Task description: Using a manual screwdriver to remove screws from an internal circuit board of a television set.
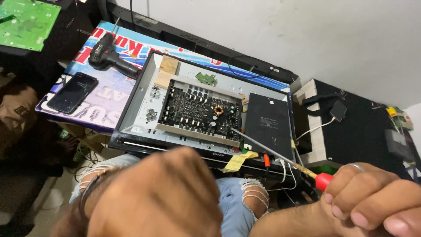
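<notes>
One opened flat-panel television point(140, 105) lies back-up across the person's lap and a poster-covered surface point(109, 83), its black circuit board point(199, 109) exposed. The main hazard, in my judgement, is the long screwdriver point(272, 151): its shaft reaches to the board's lower right edge, and a slip could scrape components or bridge contacts near the copper coil point(218, 109). The right hand point(372, 197) holds its red handle in a closed grip. The left hand point(162, 197) is blurred close to the camera, apparently fisted; whether it holds anything I cannot tell, and it does not steady the set. The television overhangs the surface edge and could tip off the knees. Loose white wires point(287, 169) hang below the frame and could snag.

Surface: cluttered, carrying a black cordless drill point(109, 57) and a smartphone point(72, 92). Room: white wall, dark floor, green board point(28, 22) on a shelf.
</notes>
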